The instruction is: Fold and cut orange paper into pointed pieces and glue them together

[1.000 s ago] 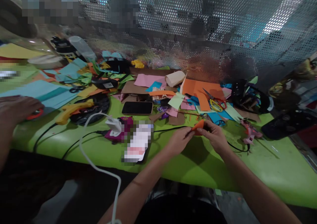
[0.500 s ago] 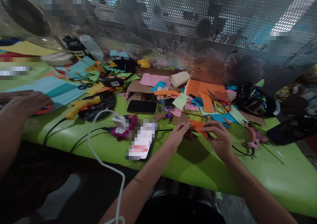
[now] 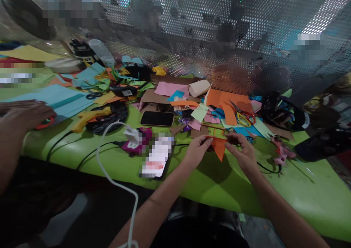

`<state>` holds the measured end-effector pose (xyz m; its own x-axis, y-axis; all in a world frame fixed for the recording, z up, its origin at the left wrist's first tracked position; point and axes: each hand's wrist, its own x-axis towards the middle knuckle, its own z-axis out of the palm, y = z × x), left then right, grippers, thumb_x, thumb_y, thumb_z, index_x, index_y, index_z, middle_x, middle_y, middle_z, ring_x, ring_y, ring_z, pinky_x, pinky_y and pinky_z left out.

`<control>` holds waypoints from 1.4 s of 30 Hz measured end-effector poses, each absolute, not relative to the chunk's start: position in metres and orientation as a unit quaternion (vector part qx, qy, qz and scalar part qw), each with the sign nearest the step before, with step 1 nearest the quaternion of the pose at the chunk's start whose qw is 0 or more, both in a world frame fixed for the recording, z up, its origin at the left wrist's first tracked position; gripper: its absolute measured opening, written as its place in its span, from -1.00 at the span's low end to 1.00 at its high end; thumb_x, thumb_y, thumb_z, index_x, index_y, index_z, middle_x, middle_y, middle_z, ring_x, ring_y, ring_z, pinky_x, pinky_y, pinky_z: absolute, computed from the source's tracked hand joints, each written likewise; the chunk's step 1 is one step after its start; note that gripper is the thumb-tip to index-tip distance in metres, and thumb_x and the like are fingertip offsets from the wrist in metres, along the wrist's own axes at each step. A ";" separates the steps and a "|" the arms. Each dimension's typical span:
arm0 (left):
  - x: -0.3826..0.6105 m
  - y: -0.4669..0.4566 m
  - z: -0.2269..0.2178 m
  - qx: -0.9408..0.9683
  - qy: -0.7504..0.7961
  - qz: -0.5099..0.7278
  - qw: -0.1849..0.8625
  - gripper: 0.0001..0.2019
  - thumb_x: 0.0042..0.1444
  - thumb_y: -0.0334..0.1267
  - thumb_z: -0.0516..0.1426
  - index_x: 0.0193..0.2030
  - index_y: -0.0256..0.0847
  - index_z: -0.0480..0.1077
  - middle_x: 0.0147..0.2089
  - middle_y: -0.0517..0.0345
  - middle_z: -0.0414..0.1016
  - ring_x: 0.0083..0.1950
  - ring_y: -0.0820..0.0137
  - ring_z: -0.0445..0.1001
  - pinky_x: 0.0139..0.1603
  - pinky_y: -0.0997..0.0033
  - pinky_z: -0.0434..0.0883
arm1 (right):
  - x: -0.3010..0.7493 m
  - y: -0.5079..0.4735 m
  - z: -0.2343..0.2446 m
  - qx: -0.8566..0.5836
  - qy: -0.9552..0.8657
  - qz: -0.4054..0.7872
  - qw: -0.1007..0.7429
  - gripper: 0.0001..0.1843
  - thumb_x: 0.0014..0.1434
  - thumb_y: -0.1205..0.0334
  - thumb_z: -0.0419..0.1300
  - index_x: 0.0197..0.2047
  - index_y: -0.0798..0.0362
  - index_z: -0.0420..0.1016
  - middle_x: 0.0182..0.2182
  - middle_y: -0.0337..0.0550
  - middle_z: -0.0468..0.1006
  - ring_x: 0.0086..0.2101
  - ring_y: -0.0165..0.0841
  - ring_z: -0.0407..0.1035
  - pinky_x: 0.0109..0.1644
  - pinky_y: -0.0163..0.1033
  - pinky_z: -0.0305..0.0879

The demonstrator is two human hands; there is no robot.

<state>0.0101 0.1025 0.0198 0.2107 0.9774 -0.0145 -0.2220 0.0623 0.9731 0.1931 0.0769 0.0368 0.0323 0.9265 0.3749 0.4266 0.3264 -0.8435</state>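
Observation:
Between my two hands is a small piece of orange paper (image 3: 219,149), its pointed end hanging down toward me. My left hand (image 3: 197,150) pinches its left upper corner between thumb and fingers. At the right upper corner, the thumb and fingers of my right hand (image 3: 241,149) close on the paper's edge. Just beyond lie paper scraps and a pair of scissors (image 3: 242,119) with yellow and red handles. A pink glue gun (image 3: 283,153) rests to the right of my right hand.
Left of my hands are a lit phone (image 3: 158,156), a dark phone (image 3: 157,118) and a purple power strip (image 3: 136,142) with a white cable. A yellow glue gun (image 3: 90,118) lies farther left, near another person's hand (image 3: 27,116) on blue paper. A perforated metal panel (image 3: 178,39) stands behind.
The orange paper has turned in my fingers, and its point now hangs downward. Both hands have shifted their hold slightly. The other person's hand has moved a little left.

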 end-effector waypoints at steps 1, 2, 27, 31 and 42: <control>0.010 0.102 0.021 0.482 0.390 0.487 0.615 -0.72 0.06 -0.05 0.23 -0.27 -0.26 0.54 -0.38 0.16 0.53 -0.36 0.42 0.46 -0.30 0.45 0.42 | 0.192 0.077 0.036 -0.531 -0.639 0.267 0.489 -0.74 0.13 0.09 0.32 -0.12 -0.01 0.55 -0.25 -0.16 0.57 -0.25 -0.28 0.43 -0.15 -0.18 0.36; 0.011 0.101 0.022 0.484 0.386 0.485 0.618 -0.73 0.06 -0.06 0.23 -0.27 -0.26 0.54 -0.38 0.16 0.53 -0.35 0.42 0.46 -0.28 0.45 0.43 | 0.191 0.078 0.035 -0.538 -0.629 0.279 0.486 -0.75 0.11 0.07 0.33 -0.17 0.01 0.56 -0.29 -0.16 0.58 -0.28 -0.29 0.43 -0.18 -0.19 0.35; 0.010 0.099 0.020 0.510 0.376 0.503 0.588 -0.77 0.13 -0.08 0.19 -0.28 -0.22 0.51 -0.36 0.19 0.48 -0.31 0.43 0.43 -0.26 0.48 0.39 | 0.189 0.079 0.034 -0.557 -0.606 0.293 0.486 -0.76 0.06 0.04 0.33 -0.43 0.04 0.50 -0.51 -0.22 0.50 -0.45 -0.36 0.31 -0.36 -0.26 0.26; 0.009 0.100 0.023 0.477 0.384 0.517 0.598 -0.74 0.07 -0.04 0.23 -0.32 -0.22 0.52 -0.39 0.20 0.48 -0.34 0.43 0.42 -0.29 0.47 0.40 | 0.188 0.078 0.032 -0.540 -0.601 0.336 0.484 -0.74 0.06 0.01 0.35 -0.33 0.04 0.54 -0.42 -0.18 0.55 -0.39 -0.32 0.38 -0.30 -0.24 0.33; 0.011 0.100 0.028 0.347 0.359 0.520 0.693 -0.60 -0.21 0.03 0.40 -0.42 -0.26 0.48 -0.49 0.24 0.43 -0.44 0.50 0.38 -0.35 0.49 0.39 | 0.184 0.076 0.030 -0.525 -0.570 0.397 0.492 -0.73 0.04 0.00 0.37 -0.37 0.02 0.55 -0.46 -0.21 0.54 -0.42 -0.34 0.37 -0.31 -0.25 0.31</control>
<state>0.0112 0.1001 0.0282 0.2013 0.9699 -0.1367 -0.4727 0.2185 0.8537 0.1839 0.0757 0.0298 0.0355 0.9891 0.1431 0.2072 0.1328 -0.9692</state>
